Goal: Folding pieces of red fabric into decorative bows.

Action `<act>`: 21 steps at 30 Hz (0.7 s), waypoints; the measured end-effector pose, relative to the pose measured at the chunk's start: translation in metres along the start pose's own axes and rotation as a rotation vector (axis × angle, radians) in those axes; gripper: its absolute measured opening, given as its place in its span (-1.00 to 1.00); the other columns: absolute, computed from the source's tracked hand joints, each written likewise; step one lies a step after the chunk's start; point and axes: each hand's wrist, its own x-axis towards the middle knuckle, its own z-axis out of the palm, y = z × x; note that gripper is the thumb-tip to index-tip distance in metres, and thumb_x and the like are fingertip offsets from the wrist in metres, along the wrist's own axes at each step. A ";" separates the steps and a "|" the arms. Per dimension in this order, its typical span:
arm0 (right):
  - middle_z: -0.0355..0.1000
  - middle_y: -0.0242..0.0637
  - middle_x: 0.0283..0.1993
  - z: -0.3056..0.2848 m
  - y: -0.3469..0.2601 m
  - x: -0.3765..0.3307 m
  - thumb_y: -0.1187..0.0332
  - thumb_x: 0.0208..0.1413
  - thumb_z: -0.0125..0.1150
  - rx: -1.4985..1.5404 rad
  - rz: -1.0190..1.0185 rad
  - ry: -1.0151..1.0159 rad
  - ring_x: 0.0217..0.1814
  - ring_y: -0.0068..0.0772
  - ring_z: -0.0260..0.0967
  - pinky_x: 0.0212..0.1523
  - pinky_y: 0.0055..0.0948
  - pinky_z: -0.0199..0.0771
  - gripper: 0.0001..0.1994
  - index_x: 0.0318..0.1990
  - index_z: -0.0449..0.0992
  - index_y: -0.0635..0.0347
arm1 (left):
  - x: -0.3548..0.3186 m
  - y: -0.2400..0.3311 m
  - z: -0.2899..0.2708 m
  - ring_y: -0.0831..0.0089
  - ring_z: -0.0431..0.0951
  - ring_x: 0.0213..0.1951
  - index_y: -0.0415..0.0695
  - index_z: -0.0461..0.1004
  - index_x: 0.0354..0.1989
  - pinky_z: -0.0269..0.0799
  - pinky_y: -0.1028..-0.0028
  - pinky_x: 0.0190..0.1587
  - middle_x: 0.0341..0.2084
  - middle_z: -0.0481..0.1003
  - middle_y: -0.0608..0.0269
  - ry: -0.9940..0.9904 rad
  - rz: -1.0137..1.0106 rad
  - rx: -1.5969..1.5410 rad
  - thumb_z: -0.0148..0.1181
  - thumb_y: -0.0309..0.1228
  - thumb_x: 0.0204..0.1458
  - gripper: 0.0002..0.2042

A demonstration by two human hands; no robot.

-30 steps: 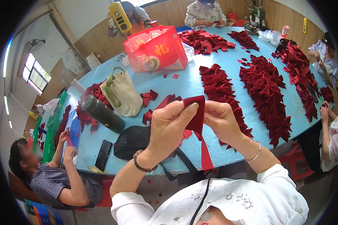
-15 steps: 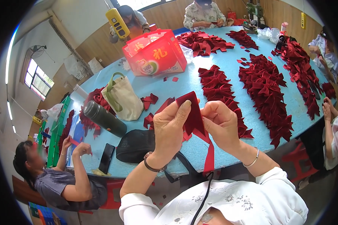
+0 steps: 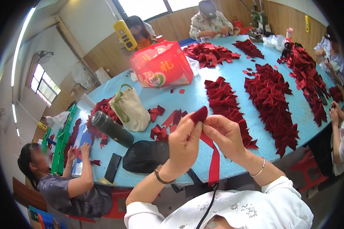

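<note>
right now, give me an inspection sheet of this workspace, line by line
surface: light blue table, bare between rows of cloth
job's things: red ribbon piece pinched at its folded top by both hands; its tail hangs down past the table edge
clutter: rows of dark red folded pieces, red gift box, beige tote bag, dark flask lying on its side, black pouch, black phone
hands: left hand and right hand both closed on the ribbon piece
cables: black cord down the person's front
surroundings: other people seated around the table; wood-panelled wall, windows
</note>
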 end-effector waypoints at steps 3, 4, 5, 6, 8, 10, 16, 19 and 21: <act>0.46 -0.33 -0.22 0.002 0.003 -0.002 0.52 0.12 0.16 0.012 -0.005 -0.010 -0.19 -0.63 0.39 -0.17 -0.67 0.41 -0.80 -0.10 0.42 0.34 | -0.005 0.001 0.001 0.27 0.51 -0.23 -0.35 0.46 -0.12 0.41 0.45 -0.17 -0.23 0.51 0.01 0.025 0.225 0.245 0.04 -0.61 0.10 -0.81; 0.46 -0.33 -0.22 0.003 0.000 -0.003 0.53 0.12 0.16 0.063 -0.034 -0.002 -0.17 -0.61 0.39 -0.15 -0.66 0.41 -0.81 -0.10 0.42 0.34 | -0.006 0.002 0.001 0.19 0.50 -0.19 -0.36 0.46 -0.11 0.40 0.41 -0.14 -0.22 0.50 -0.03 0.009 0.290 0.267 0.05 -0.62 0.08 -0.80; 0.46 -0.32 -0.22 0.004 -0.003 -0.003 0.54 0.12 0.16 0.115 -0.061 0.006 -0.16 -0.60 0.39 -0.13 -0.65 0.40 -0.81 -0.11 0.43 0.34 | -0.006 0.003 0.002 0.11 0.49 -0.15 -0.36 0.45 -0.10 0.40 0.38 -0.11 -0.20 0.49 -0.07 -0.007 0.354 0.289 0.06 -0.64 0.06 -0.78; 0.46 -0.32 -0.22 0.005 -0.006 -0.004 0.54 0.11 0.15 0.170 -0.086 0.016 -0.15 -0.59 0.39 -0.11 -0.64 0.39 -0.82 -0.12 0.43 0.35 | -0.007 0.005 0.001 0.02 0.48 -0.11 -0.36 0.45 -0.09 0.39 0.34 -0.09 -0.19 0.48 -0.11 -0.026 0.415 0.314 0.07 -0.66 0.04 -0.76; 0.46 -0.31 -0.21 0.002 -0.006 -0.005 0.55 0.11 0.15 0.250 -0.057 -0.022 -0.14 -0.58 0.39 -0.09 -0.63 0.39 -0.81 -0.11 0.43 0.35 | -0.008 0.004 -0.001 0.02 0.47 -0.08 -0.36 0.44 -0.08 0.39 0.33 -0.07 -0.16 0.48 -0.09 -0.021 0.467 0.332 0.07 -0.66 0.03 -0.75; 0.46 -0.30 -0.21 -0.004 -0.005 -0.007 0.57 0.09 0.16 0.407 0.034 -0.068 -0.12 -0.55 0.40 -0.05 -0.60 0.38 -0.79 -0.10 0.42 0.35 | -0.008 0.000 -0.001 0.01 0.45 -0.03 -0.36 0.43 -0.04 0.38 0.30 -0.02 -0.11 0.47 -0.06 -0.039 0.539 0.357 0.07 -0.66 0.03 -0.72; 0.44 -0.32 -0.19 0.000 -0.009 -0.003 0.60 0.06 0.19 0.440 0.056 -0.045 -0.17 -0.62 0.38 -0.12 -0.61 0.42 -0.76 -0.10 0.41 0.33 | -0.011 0.002 -0.004 0.00 0.43 0.01 -0.35 0.40 0.01 0.36 0.27 0.03 -0.06 0.45 -0.09 -0.050 0.508 0.359 0.05 -0.66 0.05 -0.69; 0.44 -0.32 -0.19 0.005 -0.013 -0.003 0.60 0.06 0.20 0.429 -0.016 -0.024 -0.18 -0.62 0.38 -0.14 -0.62 0.43 -0.75 -0.09 0.39 0.32 | -0.013 0.004 -0.003 -0.01 0.41 0.04 -0.36 0.39 0.03 0.34 0.24 0.07 -0.05 0.44 -0.09 -0.039 0.499 0.341 0.04 -0.65 0.06 -0.68; 0.43 -0.32 -0.19 0.006 -0.011 -0.005 0.59 0.06 0.20 0.429 0.003 0.008 -0.19 -0.63 0.39 -0.15 -0.63 0.43 -0.76 -0.10 0.39 0.32 | -0.014 0.003 -0.004 0.01 0.43 0.01 -0.39 0.40 -0.03 0.37 0.29 0.03 -0.07 0.44 -0.10 -0.027 0.566 0.398 0.05 -0.68 0.04 -0.71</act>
